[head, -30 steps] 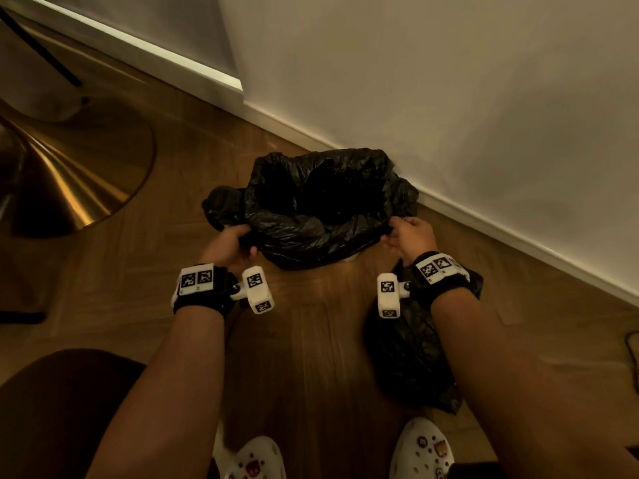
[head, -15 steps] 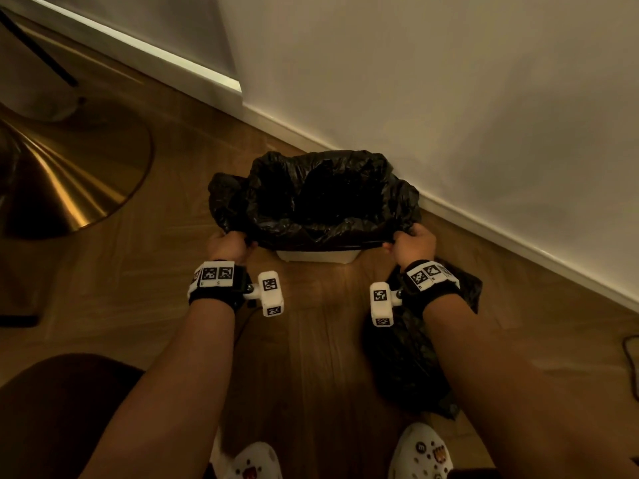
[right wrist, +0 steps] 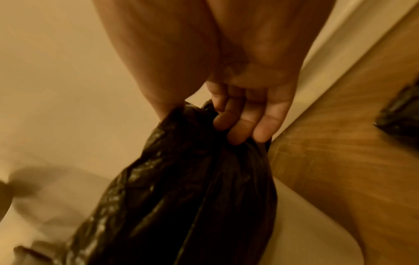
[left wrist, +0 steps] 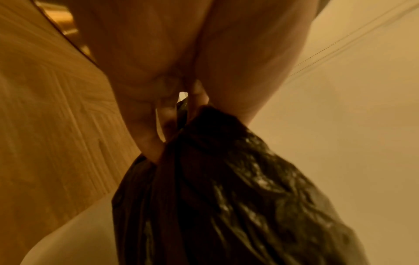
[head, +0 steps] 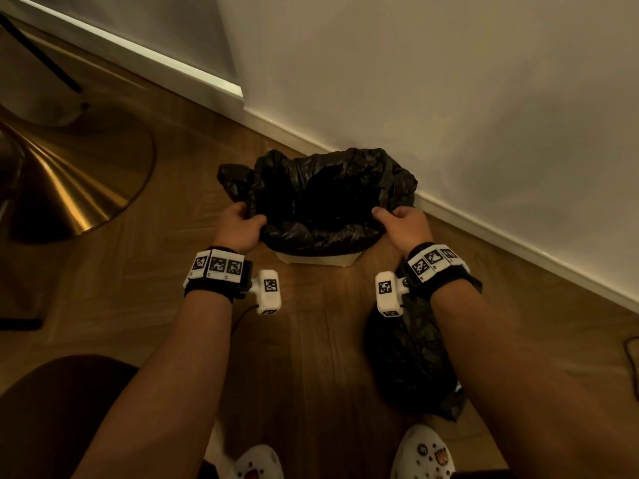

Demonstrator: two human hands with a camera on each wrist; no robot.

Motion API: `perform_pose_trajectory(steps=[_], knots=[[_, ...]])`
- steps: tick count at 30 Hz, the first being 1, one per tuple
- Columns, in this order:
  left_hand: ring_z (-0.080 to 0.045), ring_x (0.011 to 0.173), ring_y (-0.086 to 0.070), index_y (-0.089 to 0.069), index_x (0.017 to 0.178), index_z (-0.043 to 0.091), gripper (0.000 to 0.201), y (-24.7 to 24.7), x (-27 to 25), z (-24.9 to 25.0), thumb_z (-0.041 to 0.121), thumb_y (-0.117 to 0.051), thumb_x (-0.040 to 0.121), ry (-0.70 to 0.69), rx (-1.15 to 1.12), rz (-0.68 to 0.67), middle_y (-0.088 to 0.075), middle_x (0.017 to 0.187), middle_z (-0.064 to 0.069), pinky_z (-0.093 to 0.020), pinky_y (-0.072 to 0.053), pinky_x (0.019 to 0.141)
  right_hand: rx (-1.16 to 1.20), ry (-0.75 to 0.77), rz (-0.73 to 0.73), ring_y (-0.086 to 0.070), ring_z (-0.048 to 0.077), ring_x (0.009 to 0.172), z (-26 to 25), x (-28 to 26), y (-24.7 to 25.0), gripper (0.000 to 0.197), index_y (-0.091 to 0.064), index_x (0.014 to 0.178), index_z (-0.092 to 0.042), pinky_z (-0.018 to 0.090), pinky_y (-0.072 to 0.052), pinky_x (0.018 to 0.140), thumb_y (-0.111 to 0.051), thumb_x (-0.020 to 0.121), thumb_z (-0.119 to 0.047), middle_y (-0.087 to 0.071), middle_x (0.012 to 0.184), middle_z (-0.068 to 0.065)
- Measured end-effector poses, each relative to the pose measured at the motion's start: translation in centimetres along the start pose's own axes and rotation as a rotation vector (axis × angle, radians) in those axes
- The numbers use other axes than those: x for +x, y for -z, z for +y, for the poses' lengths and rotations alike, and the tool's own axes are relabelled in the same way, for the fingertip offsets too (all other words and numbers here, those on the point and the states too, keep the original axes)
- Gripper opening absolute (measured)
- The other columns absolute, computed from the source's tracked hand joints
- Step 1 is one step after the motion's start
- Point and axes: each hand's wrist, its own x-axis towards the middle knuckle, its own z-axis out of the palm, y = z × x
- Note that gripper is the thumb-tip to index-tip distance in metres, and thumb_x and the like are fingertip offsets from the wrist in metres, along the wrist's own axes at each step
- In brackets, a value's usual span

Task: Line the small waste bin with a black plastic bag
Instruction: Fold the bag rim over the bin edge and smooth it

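A black plastic bag [head: 325,198] sits open over the small white waste bin [head: 318,260], which stands on the wooden floor against the wall. Only the bin's near lower edge shows below the bag. My left hand [head: 238,226] grips the bag's edge at the near left corner, and my right hand [head: 403,224] grips it at the near right corner. In the left wrist view the fingers [left wrist: 163,116] pinch crumpled black plastic [left wrist: 238,188] above the white bin [left wrist: 75,238]. In the right wrist view the curled fingers [right wrist: 247,122] hold the bag [right wrist: 192,188] beside the bin's rim [right wrist: 303,238].
Another crumpled black bag [head: 411,361] lies on the floor under my right forearm. A brass-coloured conical base [head: 69,174] stands at the left. White skirting [head: 518,250] runs along the wall behind the bin. My white shoes [head: 422,454] are at the bottom edge, and a cable [head: 631,368] lies at far right.
Both hands have moved further from me along the bin's sides, still holding the bag's edge. The plastic now covers more of the bin's near face than half a second ago.
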Motion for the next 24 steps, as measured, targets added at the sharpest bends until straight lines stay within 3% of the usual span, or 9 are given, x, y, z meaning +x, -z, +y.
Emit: perform_pose_trajectory(steps=[3, 8, 10, 12, 14, 17, 19, 21, 24], knots=[[-0.02, 0.1, -0.063, -0.059, 0.128, 0.011, 0.04, 0.4, -0.6, 0.3, 0.007, -0.059, 0.089, -0.005, 0.026, -0.045, -0.065, 0.116, -0.003, -0.031, -0.052, 0.083, -0.07, 0.059, -0.005, -0.052, 0.01, 0.053, -0.1, -0.2, 0.1, 0.036, -0.052, 0.053, -0.019, 0.028, -0.042, 0.06, -0.071, 0.083, -0.028, -0.055, 0.054, -0.003], [-0.028, 0.099, -0.067, -0.061, 0.123, 0.018, 0.038, 2.7, -1.5, -0.2, 0.008, -0.061, 0.086, 0.026, 0.2, -0.214, -0.069, 0.115, -0.009, -0.048, -0.055, 0.091, -0.203, 0.027, -0.178, -0.051, 0.007, 0.047, -0.1, -1.9, 1.3, 0.029, -0.058, 0.06, -0.013, 0.024, -0.041, 0.054, -0.072, 0.081, -0.027, -0.057, 0.055, 0.0], [-0.024, 0.098, -0.067, -0.059, 0.119, 0.024, 0.038, 3.8, -2.2, -0.6, 0.008, -0.063, 0.085, 0.03, 0.286, -0.302, -0.068, 0.112, -0.004, -0.045, -0.055, 0.09, -0.231, 0.0, -0.252, -0.056, 0.012, 0.057, 0.4, -3.2, 1.7, 0.023, -0.062, 0.068, -0.013, 0.025, -0.045, 0.058, -0.072, 0.082, -0.029, -0.061, 0.063, 0.001], [-0.019, 0.099, -0.064, -0.051, 0.126, 0.028, 0.049, 4.5, -2.9, -1.2, 0.004, -0.064, 0.085, 0.044, 0.331, -0.365, -0.065, 0.114, 0.0, -0.036, -0.054, 0.084, -0.174, -0.043, -0.305, -0.062, 0.021, 0.071, 1.2, -4.3, 1.7, 0.021, -0.062, 0.073, -0.018, 0.039, -0.055, 0.072, -0.073, 0.079, -0.035, -0.064, 0.072, 0.001], [-0.019, 0.102, -0.062, -0.045, 0.138, 0.027, 0.063, 4.9, -3.3, -1.8, 0.0, -0.064, 0.084, 0.059, 0.302, -0.409, -0.062, 0.119, -0.001, -0.03, -0.052, 0.078, -0.08, -0.065, -0.326, -0.066, 0.027, 0.091, 1.6, -5.6, 1.6, 0.021, -0.068, 0.096, -0.021, 0.051, -0.052, 0.093, -0.073, 0.083, -0.036, -0.069, 0.094, 0.004], [-0.02, 0.104, -0.063, -0.053, 0.127, 0.033, 0.055, 5.1, -3.4, -1.8, 0.001, -0.066, 0.084, 0.12, 0.18, -0.434, -0.065, 0.115, 0.004, -0.038, -0.054, 0.086, -0.04, -0.096, -0.308, -0.055, 0.019, 0.119, 1.7, -6.9, 1.7, 0.065, -0.047, 0.141, -0.005, 0.039, -0.045, 0.106, -0.069, 0.09, -0.039, -0.055, 0.132, 0.005], [-0.022, 0.107, -0.063, -0.058, 0.114, 0.037, 0.047, 4.8, -3.3, -1.5, 0.003, -0.066, 0.084, 0.117, 0.15, -0.409, -0.066, 0.114, 0.004, -0.042, -0.051, 0.095, 0.002, -0.103, -0.312, -0.06, 0.022, 0.115, 1.5, -7.1, 1.6, 0.065, -0.051, 0.136, -0.006, 0.047, -0.047, 0.106, -0.072, 0.085, -0.041, -0.063, 0.122, 0.008], [-0.024, 0.111, -0.06, -0.057, 0.123, 0.026, 0.045, 4.1, -3.3, -1.2, 0.002, -0.063, 0.085, 0.05, 0.145, -0.345, -0.064, 0.117, 0.001, -0.038, -0.047, 0.095, -0.006, -0.074, -0.3, -0.069, 0.027, 0.104, 1.9, -6.6, 1.5, 0.048, -0.066, 0.115, -0.012, 0.054, -0.052, 0.097, -0.075, 0.077, -0.04, -0.071, 0.109, 0.014], [-0.025, 0.114, -0.058, -0.049, 0.132, 0.014, 0.046, 3.2, -3.7, -0.9, 0.0, -0.059, 0.089, 0.026, 0.1, -0.275, -0.06, 0.119, -0.004, -0.032, -0.048, 0.086, -0.033, -0.033, -0.305, -0.069, 0.021, 0.101, 2.2, -5.9, 1.4, 0.036, -0.064, 0.111, -0.016, 0.046, -0.054, 0.096, -0.071, 0.079, -0.029, -0.072, 0.109, 0.004]])
